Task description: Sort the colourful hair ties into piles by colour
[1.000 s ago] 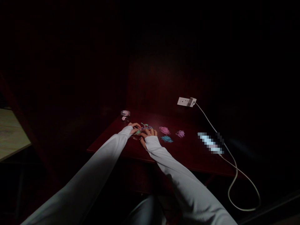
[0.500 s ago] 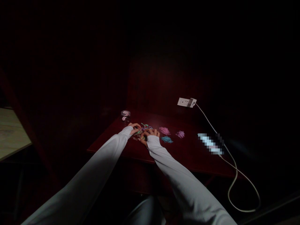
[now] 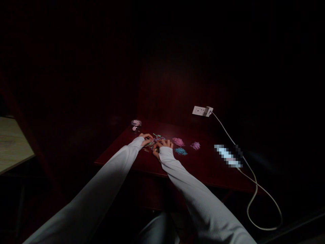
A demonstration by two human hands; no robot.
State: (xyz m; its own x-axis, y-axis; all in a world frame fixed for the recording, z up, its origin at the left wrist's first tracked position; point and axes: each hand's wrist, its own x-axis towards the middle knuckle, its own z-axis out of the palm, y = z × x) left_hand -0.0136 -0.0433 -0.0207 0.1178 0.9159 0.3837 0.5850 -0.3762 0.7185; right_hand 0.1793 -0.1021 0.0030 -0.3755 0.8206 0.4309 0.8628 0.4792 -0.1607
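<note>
A mixed heap of small coloured loops and bits [image 3: 157, 136], in green, purple and other colours, lies on the dark red table between my hands. My left hand [image 3: 146, 138] rests at the heap's left side, its fingers stretched and the thumb apart from them. Over the heap's near right part arches my right hand [image 3: 163, 145], fingers bent and spread, touching the pieces. What lies under its palm is hidden. To its right are a pink pile [image 3: 178, 141], a blue pile [image 3: 180, 151] and a purple pile [image 3: 195, 145] of thin strands or bands.
A small clear round container [image 3: 136, 124] with pale pink pieces stands at the table's back left. On the right lies a pixelated light-blue device [image 3: 228, 156], with a white cable [image 3: 256, 183] running to a wall socket [image 3: 199, 110]. The table [image 3: 142, 166] ends close in front of me.
My right thumb has drawn in toward its fingers, and a yellowish ring near it is now mostly covered. The left hand and the sorted piles look unchanged.
</note>
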